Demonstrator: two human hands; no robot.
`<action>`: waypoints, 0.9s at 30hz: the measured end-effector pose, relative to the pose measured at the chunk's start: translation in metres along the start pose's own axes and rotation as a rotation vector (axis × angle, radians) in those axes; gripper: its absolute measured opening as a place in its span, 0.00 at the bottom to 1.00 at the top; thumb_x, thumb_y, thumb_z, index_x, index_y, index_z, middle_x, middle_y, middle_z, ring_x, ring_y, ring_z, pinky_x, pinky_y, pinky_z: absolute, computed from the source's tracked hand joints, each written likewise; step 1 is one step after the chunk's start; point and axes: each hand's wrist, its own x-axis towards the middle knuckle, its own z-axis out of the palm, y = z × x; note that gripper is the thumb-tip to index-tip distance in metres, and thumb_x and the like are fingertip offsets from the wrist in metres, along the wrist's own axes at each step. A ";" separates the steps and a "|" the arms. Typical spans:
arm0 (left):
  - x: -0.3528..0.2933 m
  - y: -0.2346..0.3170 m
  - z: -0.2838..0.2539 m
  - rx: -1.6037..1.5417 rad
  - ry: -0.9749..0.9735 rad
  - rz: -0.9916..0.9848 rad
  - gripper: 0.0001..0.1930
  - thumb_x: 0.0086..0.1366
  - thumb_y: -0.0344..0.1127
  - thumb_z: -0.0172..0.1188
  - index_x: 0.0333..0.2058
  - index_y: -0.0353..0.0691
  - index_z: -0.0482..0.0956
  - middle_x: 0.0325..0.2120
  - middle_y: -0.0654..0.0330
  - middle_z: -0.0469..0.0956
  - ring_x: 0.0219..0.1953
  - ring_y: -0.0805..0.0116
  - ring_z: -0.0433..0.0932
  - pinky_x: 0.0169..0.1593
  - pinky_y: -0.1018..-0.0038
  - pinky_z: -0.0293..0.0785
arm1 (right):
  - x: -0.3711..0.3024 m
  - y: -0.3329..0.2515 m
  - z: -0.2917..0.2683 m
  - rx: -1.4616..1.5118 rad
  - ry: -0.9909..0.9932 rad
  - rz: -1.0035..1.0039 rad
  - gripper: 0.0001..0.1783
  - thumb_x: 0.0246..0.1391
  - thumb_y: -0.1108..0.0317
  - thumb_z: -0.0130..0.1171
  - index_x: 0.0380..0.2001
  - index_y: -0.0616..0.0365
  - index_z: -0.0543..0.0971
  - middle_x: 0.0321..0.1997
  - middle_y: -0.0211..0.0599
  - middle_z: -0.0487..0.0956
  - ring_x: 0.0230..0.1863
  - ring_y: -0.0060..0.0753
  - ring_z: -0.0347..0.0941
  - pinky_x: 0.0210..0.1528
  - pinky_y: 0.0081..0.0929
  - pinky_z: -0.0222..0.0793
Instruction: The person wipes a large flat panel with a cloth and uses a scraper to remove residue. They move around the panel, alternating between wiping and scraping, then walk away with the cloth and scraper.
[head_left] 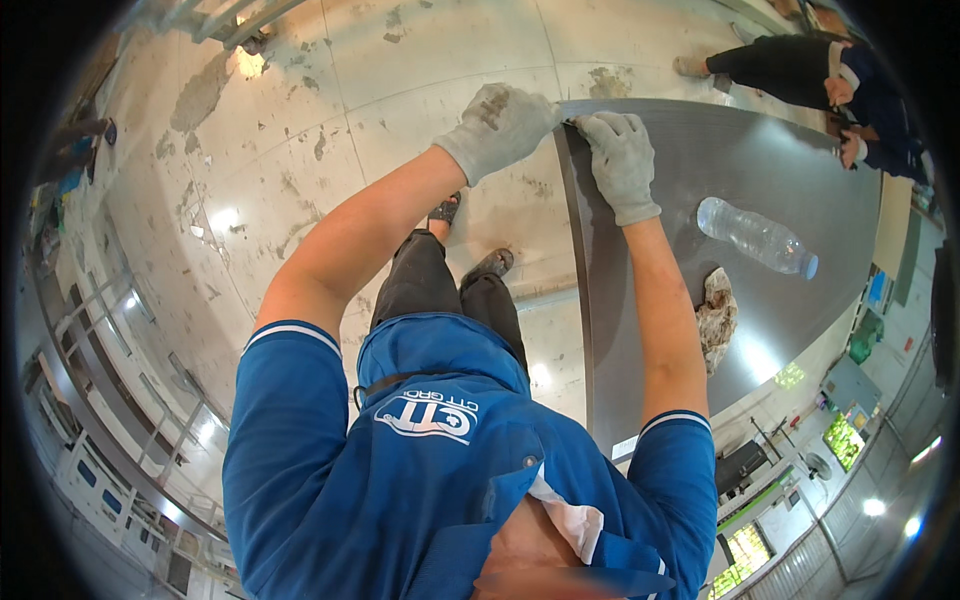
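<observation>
A large dark grey panel (690,160) lies to my right, its straight edge running away from me to a far left corner. My left hand (503,130), in a pale worn glove, is closed just left of that corner, fingertips against it; what they pinch is hidden. My right hand (621,165), gloved the same way, rests over the panel beside the corner with its fingers curled in. A small dark sliver shows between the two hands, too small to name. On the panel, right of my right forearm, lie a clear plastic bottle (757,236) with a light blue cap and a crumpled, stained rag (716,320).
Another person (850,95) in dark clothes stands at the panel's far right side, hands near its edge. The pale floor (300,130) is worn and patchy. Metal racks (120,340) stand along the left, and a fan (817,465) is at the lower right.
</observation>
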 end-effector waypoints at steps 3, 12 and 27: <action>-0.024 0.020 0.018 0.023 -0.035 0.095 0.07 0.63 0.33 0.54 0.39 0.43 0.78 0.27 0.58 0.81 0.29 0.61 0.84 0.30 0.64 0.79 | -0.036 -0.010 -0.008 0.004 -0.058 0.020 0.15 0.50 0.72 0.57 0.40 0.44 0.84 0.39 0.29 0.81 0.40 0.41 0.74 0.46 0.37 0.72; -0.135 0.178 0.056 -0.539 -0.086 0.240 0.15 0.63 0.34 0.53 0.48 0.44 0.77 0.35 0.58 0.81 0.37 0.58 0.83 0.45 0.60 0.79 | -0.195 -0.081 -0.093 0.136 -0.119 0.011 0.18 0.44 0.75 0.61 0.40 0.44 0.83 0.38 0.26 0.79 0.39 0.37 0.73 0.45 0.36 0.69; -0.213 0.305 0.095 -0.234 0.091 0.390 0.05 0.53 0.35 0.59 0.24 0.43 0.81 0.16 0.57 0.77 0.22 0.63 0.81 0.23 0.67 0.75 | -0.378 -0.085 -0.129 0.241 -0.125 0.059 0.16 0.47 0.78 0.60 0.41 0.50 0.83 0.36 0.32 0.78 0.40 0.41 0.75 0.44 0.40 0.71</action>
